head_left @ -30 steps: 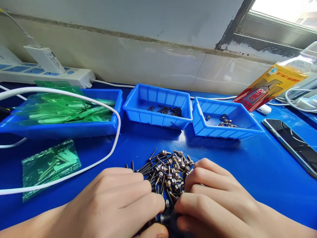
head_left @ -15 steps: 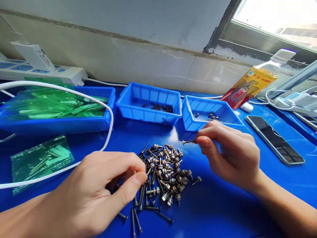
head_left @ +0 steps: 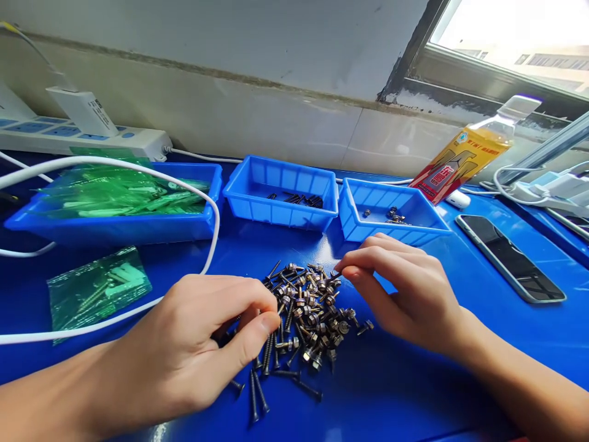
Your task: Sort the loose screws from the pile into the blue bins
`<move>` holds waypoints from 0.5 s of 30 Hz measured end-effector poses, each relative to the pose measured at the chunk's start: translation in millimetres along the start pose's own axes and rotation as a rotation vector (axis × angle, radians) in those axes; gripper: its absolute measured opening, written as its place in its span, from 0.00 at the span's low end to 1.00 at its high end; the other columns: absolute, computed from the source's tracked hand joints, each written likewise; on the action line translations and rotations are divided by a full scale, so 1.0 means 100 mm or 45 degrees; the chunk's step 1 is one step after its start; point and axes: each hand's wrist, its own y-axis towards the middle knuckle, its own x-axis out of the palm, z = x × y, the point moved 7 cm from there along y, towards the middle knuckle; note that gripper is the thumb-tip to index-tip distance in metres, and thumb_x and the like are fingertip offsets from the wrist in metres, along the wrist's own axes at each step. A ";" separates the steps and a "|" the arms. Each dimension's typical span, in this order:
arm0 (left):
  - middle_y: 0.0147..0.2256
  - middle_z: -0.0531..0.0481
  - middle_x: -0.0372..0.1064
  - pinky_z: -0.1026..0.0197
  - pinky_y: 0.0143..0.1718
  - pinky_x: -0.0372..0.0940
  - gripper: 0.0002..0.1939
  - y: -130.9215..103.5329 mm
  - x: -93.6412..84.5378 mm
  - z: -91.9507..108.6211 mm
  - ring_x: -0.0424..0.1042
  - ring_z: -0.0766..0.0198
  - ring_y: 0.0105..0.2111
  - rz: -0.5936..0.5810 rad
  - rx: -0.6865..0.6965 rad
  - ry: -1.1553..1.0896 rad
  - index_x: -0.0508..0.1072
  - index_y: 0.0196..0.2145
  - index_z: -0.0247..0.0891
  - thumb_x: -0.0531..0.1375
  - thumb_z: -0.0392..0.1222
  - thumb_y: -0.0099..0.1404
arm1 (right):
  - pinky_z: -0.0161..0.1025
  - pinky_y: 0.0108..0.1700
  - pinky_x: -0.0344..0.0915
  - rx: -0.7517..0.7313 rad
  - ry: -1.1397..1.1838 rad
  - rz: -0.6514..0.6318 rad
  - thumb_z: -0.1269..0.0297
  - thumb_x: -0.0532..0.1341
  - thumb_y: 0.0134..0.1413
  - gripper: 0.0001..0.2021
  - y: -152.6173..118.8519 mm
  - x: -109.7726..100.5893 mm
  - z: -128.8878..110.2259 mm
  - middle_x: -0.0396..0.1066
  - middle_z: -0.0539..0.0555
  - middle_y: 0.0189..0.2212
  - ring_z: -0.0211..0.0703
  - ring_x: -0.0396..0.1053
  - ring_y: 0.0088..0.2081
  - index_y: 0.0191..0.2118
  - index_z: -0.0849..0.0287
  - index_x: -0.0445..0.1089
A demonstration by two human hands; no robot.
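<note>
A mixed heap of metal hex-head screws [head_left: 316, 319] and black flat-head screws [head_left: 254, 396] lies on the blue table between my hands. My left hand [head_left: 197, 350] is closed in a pinch at the heap's left edge; whatever its fingertips hold is hidden. Above the heap's upper right side, my right hand [head_left: 409, 291] pinches a black screw [head_left: 335, 277], mostly covered by the fingers. Behind the heap, a blue bin [head_left: 280, 213] contains several black screws [head_left: 304, 199]. To its right, another blue bin [head_left: 396, 232] has a few small hex-head pieces [head_left: 394, 215] inside.
At left a long blue bin [head_left: 138, 230] is full of green plastic packets; one green packet [head_left: 99, 291] lies in front. A white cable [head_left: 215, 236] loops across there, near a power strip [head_left: 147, 144]. A phone [head_left: 510, 258] and a leaning drink bottle [head_left: 460, 162] are at right.
My right hand has moved left and slightly down with the black screw, from in front of the right bin to over the heap. My left hand keeps its pinch, shifted slightly right in view.
</note>
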 end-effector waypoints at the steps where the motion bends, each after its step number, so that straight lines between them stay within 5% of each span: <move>1: 0.20 0.58 0.67 0.71 0.19 0.61 0.11 0.00 0.02 0.01 0.66 0.72 0.18 -0.027 0.017 -0.055 0.70 0.26 0.41 0.52 0.42 0.64 | 0.33 0.27 0.60 -0.004 -0.001 -0.005 0.71 0.54 0.59 0.07 0.00 0.01 -0.01 0.70 0.49 0.22 0.33 0.64 0.23 0.32 0.59 0.67; 8: 0.20 0.57 0.67 0.70 0.17 0.59 0.12 0.02 0.02 -0.03 0.65 0.72 0.16 -0.009 -0.065 -0.115 0.69 0.40 0.38 0.56 0.47 0.61 | 0.31 0.26 0.58 -0.021 0.107 0.034 0.70 0.54 0.59 0.09 0.05 0.12 -0.13 0.67 0.48 0.19 0.32 0.61 0.22 0.29 0.61 0.67; 15: 0.19 0.56 0.67 0.70 0.19 0.59 0.13 0.09 -0.20 -0.11 0.64 0.72 0.17 0.140 -0.154 -0.016 0.71 0.34 0.38 0.51 0.47 0.64 | 0.29 0.28 0.57 0.044 0.230 0.053 0.68 0.54 0.58 0.10 0.43 0.28 -0.16 0.69 0.49 0.21 0.30 0.62 0.24 0.27 0.62 0.67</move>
